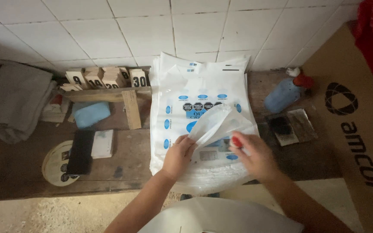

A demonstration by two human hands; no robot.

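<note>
A thick stack of white plastic bags with blue and black print lies on a worn wooden bench. My left hand pinches the lower edge of the top bag, which is curled up off the stack. My right hand grips a small red-capped object and rests on the stack just right of the lifted bag. Whether it is a marker or a stamp is unclear.
Wooden number blocks stand in a rack at the back left. A blue sponge, a black phone, a white block and a round lid lie left. A blue bottle and a cardboard box stand right.
</note>
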